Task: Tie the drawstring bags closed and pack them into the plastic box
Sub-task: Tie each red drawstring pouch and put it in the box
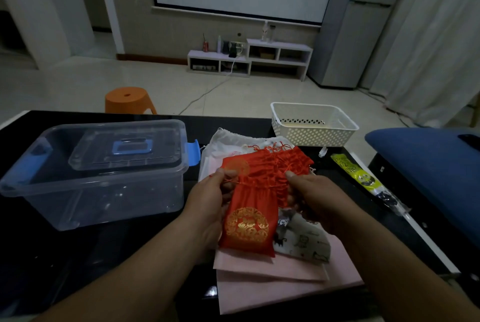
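Red drawstring bag (248, 218) held up between both grips, just over the pile of other bags (259, 272) on the table (65, 256). Long axis pointing away from the body: gathered neck far, bottom near. Left grip (207, 199) pinching the cord (233, 181) at the neck's left side; right grip (317, 199) curled on the neck's right side. Plastic box (91, 192) to the left, nearer the left grip, lid (124, 150) still on; probably to be opened before packing.

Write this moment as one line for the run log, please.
step: tying red drawstring bag | left hand: holds bag neck | right hand: holds bag neck | plastic box: lid on
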